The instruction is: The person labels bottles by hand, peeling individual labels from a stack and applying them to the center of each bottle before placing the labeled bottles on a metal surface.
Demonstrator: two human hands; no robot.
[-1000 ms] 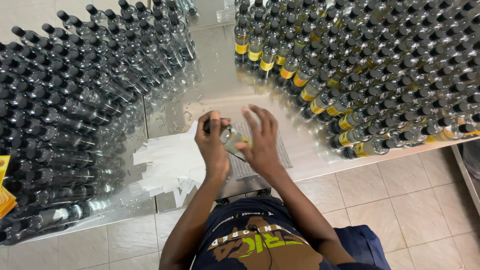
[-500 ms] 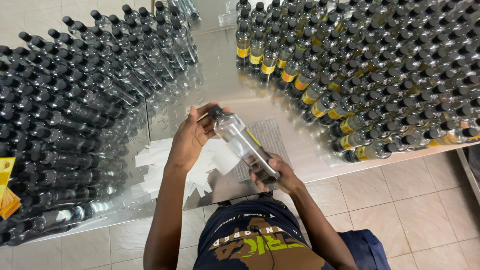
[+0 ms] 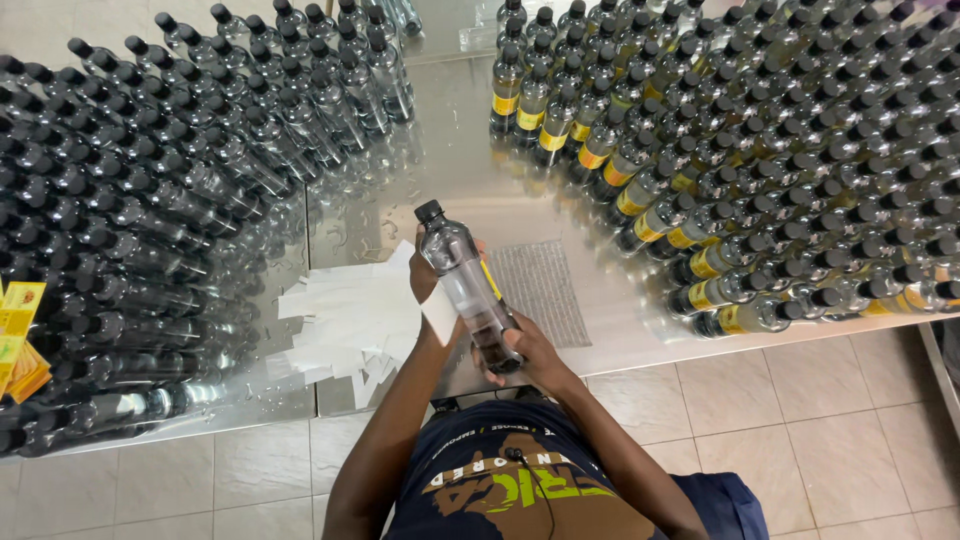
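One clear plastic bottle [image 3: 466,285] with a black cap is held above the near edge of the steel tabletop [image 3: 440,150], lying slanted with its cap pointing away from the person. The right hand [image 3: 527,355] grips its base end, fingers wrapped shut around it. The left hand [image 3: 432,285] sits under and behind the middle of the bottle, its fingers curled against the side; a small white paper slip [image 3: 440,313] shows between that hand and the bottle, and a yellow label edge [image 3: 490,280] runs along the bottle's right side.

Just left of the held bottle lies one loose heap of white paper strips [image 3: 345,320], too many and too overlapped to count. Just right of it lies one ribbed clear mat [image 3: 540,290]. Farther left of the bottle stands a dense block of unlabelled black-capped bottles [image 3: 130,200], far too many to count. Farther right and beyond stands a second dense block of bottles with yellow labels [image 3: 760,150], likewise uncountable. At the far left edge, past the unlabelled block, lies a stack of yellow labels [image 3: 20,335]. Nothing stands between the held bottle and either block.
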